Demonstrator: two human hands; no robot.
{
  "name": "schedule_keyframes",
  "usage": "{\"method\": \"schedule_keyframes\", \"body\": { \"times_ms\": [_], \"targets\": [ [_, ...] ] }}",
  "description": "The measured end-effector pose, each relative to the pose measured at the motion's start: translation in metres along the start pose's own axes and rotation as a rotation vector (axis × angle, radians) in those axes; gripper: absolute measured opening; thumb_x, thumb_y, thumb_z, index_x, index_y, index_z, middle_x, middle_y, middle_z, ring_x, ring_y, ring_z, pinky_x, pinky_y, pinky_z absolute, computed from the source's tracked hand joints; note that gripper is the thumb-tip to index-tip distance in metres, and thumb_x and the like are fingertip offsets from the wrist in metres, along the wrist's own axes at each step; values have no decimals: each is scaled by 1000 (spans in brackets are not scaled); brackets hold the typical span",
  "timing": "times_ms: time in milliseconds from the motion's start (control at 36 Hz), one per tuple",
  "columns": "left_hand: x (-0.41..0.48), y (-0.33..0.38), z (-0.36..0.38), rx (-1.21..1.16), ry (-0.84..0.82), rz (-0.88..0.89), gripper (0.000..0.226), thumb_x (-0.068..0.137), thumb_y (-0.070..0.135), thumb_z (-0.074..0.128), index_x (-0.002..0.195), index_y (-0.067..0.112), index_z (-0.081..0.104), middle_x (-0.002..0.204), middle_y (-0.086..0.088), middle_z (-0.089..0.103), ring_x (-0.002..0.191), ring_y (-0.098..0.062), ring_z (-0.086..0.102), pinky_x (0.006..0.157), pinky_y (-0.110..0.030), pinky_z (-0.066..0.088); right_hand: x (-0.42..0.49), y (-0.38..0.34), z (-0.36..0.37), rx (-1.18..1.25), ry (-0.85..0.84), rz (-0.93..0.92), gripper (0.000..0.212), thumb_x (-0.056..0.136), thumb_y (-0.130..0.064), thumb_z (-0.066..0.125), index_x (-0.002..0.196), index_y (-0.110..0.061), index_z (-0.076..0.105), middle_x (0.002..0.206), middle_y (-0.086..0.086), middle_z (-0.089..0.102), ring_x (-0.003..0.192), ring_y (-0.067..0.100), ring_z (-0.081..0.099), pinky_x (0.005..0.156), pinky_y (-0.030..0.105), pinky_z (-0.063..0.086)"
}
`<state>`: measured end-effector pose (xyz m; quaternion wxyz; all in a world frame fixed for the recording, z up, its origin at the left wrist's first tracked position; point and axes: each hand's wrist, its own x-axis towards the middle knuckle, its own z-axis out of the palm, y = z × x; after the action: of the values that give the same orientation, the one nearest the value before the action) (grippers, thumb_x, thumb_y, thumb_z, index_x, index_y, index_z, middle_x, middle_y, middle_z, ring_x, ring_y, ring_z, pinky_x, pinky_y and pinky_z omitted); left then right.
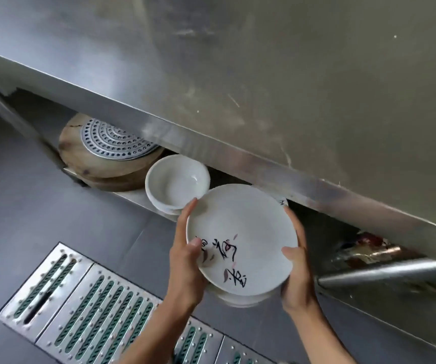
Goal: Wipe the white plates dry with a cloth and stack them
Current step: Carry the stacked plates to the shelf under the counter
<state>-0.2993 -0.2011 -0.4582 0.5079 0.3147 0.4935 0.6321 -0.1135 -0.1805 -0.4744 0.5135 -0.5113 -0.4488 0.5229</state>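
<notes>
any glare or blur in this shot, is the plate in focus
Head view: soft glare washes the steel counter; the shiny clutter at lower right is smeared; the plate is fairly sharp, its painted strokes clear.

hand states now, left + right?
Left hand: holding the white plates at the left rim.
Right hand: holding the white plates at the right rim.

Black brush-style characters are painted on the white plate (241, 240) near its lower rim, but they cannot be read; no other text is seen.
</notes>
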Motion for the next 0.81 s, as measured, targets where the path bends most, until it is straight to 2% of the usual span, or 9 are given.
{"method": "schedule_keyframes", "body": {
  "times_ms": [56,139,222,278,361,417,472,611,806],
  "targets": [
    [16,-28,11,36,-48,33,69,69,40,51,138,45,56,141,5,61,127,-19,60,99,-41,53,15,20,-15,-5,32,-37,73,75,-38,50,147,-33,44,145,-2,53,135,24,47,106,65,38],
    [40,-68,24,37,-105,47,66,72,39,49,137,50,55,133,19,64,122,-6,62,88,-22,55,40,49,-34,-9,71,-108,71,74,-40,51,145,-35,47,143,-4,55,133,22,49,105,65,40],
    [68,-108,34,47,-158,70,69,72,36,48,139,50,53,130,20,66,118,-4,64,86,-18,54,66,80,-49,-9,123,-181,70,73,-43,52,142,-37,49,141,-6,56,132,20,50,106,63,40],
    [88,-126,38,86,-170,90,66,76,36,47,141,48,52,132,19,65,120,-4,62,90,-23,55,84,93,-56,-12,137,-195,69,73,-43,50,142,-37,50,142,-7,55,133,19,49,108,61,39],
    [115,-154,48,89,-220,126,60,84,38,48,144,47,50,136,10,64,128,-17,60,106,-50,50,107,116,-68,-19,162,-272,61,79,-35,47,141,-39,50,142,-9,55,134,16,48,111,56,38],
    [132,-169,55,104,-256,143,58,86,40,48,143,48,50,139,7,63,131,-23,58,109,-59,45,121,131,-76,-5,186,-296,60,80,-31,46,139,-39,52,140,-11,56,132,13,49,111,54,38],
    [144,-182,60,125,-274,172,56,88,41,47,144,49,49,140,8,62,133,-22,56,110,-60,44,129,144,-81,20,207,-299,62,76,-36,47,138,-41,53,139,-11,57,132,14,49,111,54,38],
    [158,-214,70,166,-274,249,53,93,41,43,145,49,47,141,15,60,132,-9,56,109,-49,46,148,165,-96,33,239,-306,62,74,-39,48,135,-44,55,138,-13,58,131,14,50,112,55,37],
    [184,-241,84,158,-245,243,52,95,44,41,146,50,46,142,18,59,132,-7,55,109,-45,46,180,177,-110,-16,217,-297,62,75,-35,47,135,-47,54,137,-17,58,129,7,51,105,44,41]
  ]
}}
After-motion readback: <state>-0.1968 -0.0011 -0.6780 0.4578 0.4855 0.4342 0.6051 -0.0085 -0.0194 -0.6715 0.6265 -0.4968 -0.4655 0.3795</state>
